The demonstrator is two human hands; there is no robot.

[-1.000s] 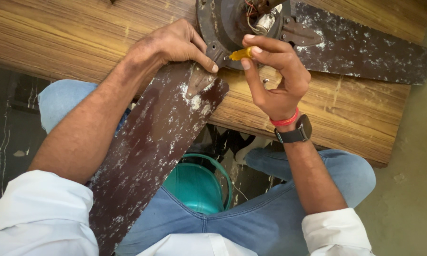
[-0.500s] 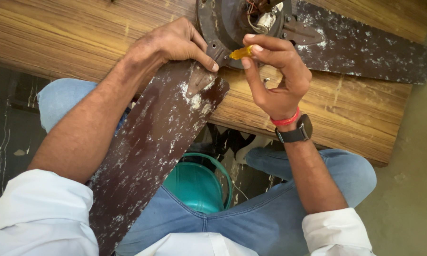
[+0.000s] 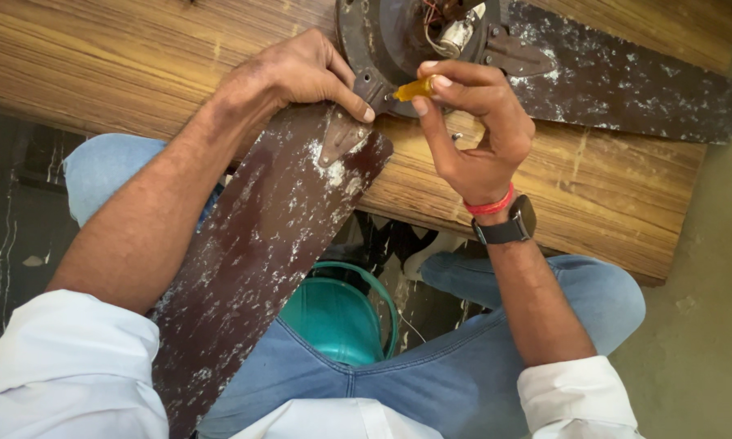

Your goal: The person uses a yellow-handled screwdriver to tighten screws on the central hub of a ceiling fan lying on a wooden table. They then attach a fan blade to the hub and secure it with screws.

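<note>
An old ceiling fan lies on a wooden table (image 3: 122, 65), its dark round motor hub (image 3: 390, 36) at the top edge with wires showing. My left hand (image 3: 297, 77) presses down where a brown, paint-flecked blade (image 3: 252, 260) joins the hub, the index finger on the blade's metal bracket (image 3: 337, 142). My right hand (image 3: 472, 130) pinches a small screwdriver with a yellow handle (image 3: 415, 87), its tip pointing at the hub's rim just above that bracket. A second speckled blade (image 3: 626, 77) stretches right from the hub.
The near blade overhangs the table's front edge above my lap in blue jeans. A teal plastic bucket (image 3: 342, 313) stands on the floor between my legs. A watch and a red band are on my right wrist (image 3: 500, 219). Bare grey floor lies to the right.
My right hand has turned slightly around the yellow screwdriver handle, staying at the same spot on the hub. The left hand and the blades have not moved.
</note>
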